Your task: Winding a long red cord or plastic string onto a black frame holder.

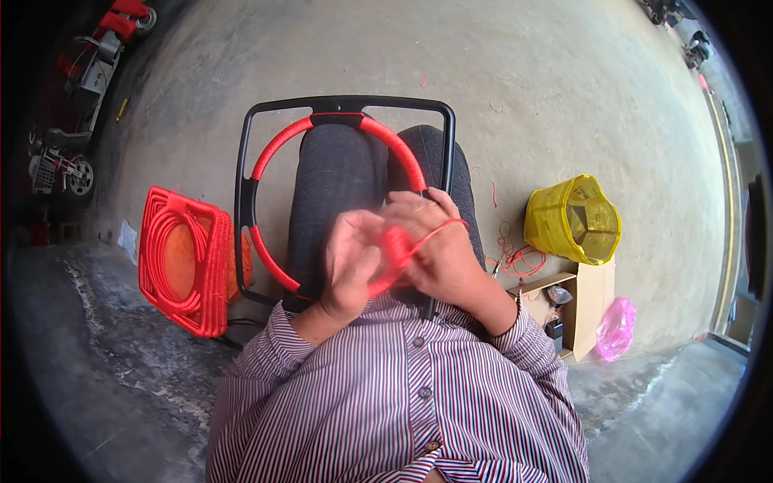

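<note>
On my lap rests a black frame [241,173] with a ring [278,151] inside, wound in stretches with red cord. A small bundle of red cord [396,246], blurred, lies between my hands over the lower part of the ring. My left hand [351,262], smeared by motion, has its fingers and thumb apart beside the bundle. My right hand [441,248] is closed at the ring's right side, with a strand running from the bundle across its fingers. Its fingertips are blurred, and the hand hides part of the ring.
At my left stands a stack of red-wound frames [183,262], with something orange behind. On the right are a yellow mesh basket [555,217], loose red cord [523,259], an open cardboard box [592,302] and a pink plastic bag [616,328]. Scooters [80,80] stand far left.
</note>
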Motion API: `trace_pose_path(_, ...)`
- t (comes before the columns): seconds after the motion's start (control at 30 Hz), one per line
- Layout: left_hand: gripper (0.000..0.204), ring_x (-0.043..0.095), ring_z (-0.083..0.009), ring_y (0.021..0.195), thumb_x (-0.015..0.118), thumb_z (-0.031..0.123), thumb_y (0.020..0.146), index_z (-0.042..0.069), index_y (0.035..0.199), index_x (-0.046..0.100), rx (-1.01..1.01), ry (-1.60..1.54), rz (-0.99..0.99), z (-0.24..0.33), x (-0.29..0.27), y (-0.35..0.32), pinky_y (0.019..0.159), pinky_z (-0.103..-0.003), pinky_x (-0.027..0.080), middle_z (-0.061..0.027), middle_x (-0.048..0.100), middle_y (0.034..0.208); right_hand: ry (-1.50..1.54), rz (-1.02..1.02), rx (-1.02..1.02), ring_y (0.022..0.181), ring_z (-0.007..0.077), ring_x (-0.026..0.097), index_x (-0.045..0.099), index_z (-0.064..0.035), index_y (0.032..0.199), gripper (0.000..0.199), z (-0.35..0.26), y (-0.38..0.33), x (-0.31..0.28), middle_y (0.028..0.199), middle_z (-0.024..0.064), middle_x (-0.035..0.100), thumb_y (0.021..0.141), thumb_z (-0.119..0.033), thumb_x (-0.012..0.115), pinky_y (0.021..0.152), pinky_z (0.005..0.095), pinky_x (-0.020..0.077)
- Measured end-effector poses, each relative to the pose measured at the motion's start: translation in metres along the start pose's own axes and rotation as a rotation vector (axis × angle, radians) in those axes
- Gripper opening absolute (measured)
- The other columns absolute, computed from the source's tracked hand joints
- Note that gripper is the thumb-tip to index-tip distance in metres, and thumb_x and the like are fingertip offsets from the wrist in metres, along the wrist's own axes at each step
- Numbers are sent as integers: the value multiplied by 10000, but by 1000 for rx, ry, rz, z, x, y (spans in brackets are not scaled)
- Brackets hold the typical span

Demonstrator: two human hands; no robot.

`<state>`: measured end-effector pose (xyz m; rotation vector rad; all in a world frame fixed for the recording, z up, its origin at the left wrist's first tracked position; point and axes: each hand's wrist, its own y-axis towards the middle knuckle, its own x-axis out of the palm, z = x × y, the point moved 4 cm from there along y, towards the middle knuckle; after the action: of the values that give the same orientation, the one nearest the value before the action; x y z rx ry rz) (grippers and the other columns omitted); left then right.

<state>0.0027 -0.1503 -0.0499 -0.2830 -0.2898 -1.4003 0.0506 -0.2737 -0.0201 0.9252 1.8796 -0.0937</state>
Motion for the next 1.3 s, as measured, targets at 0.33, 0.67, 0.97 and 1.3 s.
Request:
trace_pose_path(0.33,325,395,-73,608,506,186,917,21,1191,448,-407,-64,-27,-24,-18,8,550,-217,353,-28,461,787,359,-407,434,668,253,593,631,1,859,268,72,-76,-69,718,117,577,698,-206,684,617,362,452)
trace_pose_path(0.67,571,587,-182,814,450,222,896,-4,1402,311,-619,-187,-173,-37,-4,15,663,-273,494,-125,578,1003,1699,1003,751,591,138,528,510,-63,885,112,169,-203,-63,656,36,514,879,-167,550,515,274,494)
trace_pose_path(0.97,399,636,-232,755,431,174,866,-40,1203,435,-638,-296,-331,-35,-1,15,559,-291,524,-207,595,1016,1216,67,918,543,48,492,602,19,1048,258,60,-86,-7,655,-14,540,815,-82,649,510,198,399)
trace_pose_path(1.3,138,594,-235,492,462,119,874,19,967,483,-753,-209,-144,-32,-7,16,449,-317,486,-146,593,675,1189,561,1068,482,122,516,523,-67,765,170,99,-162,-31,582,40,547,853,-155,639,471,244,410)
